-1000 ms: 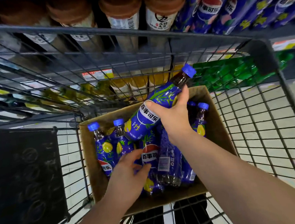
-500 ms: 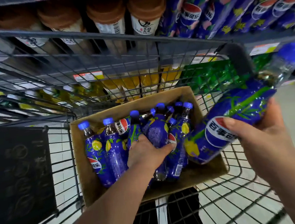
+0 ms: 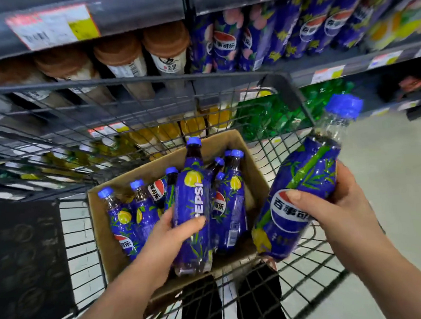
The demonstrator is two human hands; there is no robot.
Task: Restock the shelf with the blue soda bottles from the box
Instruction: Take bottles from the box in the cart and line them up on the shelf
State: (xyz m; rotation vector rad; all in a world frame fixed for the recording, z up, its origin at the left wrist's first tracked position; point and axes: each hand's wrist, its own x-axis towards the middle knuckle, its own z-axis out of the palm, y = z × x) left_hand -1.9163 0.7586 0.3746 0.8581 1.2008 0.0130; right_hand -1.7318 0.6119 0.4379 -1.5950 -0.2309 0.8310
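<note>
A cardboard box sits inside a wire cart and holds several blue soda bottles with blue caps. My left hand grips one blue bottle by its lower body and holds it upright above the box. My right hand grips another blue bottle, tilted with its cap up to the right, just outside the box's right side. On the shelf at the upper right stand rows of blue soda bottles.
The black wire cart surrounds the box; its rim runs between me and the shelves. Brown-capped bottles fill the upper left shelf. Yellow bottles and green bottles stand lower. A dark panel is at left. Grey floor lies right.
My left hand closed round a bottle in the box and lifted it upright. My right hand has kept its bottle out at the right of the box, a little lower.
</note>
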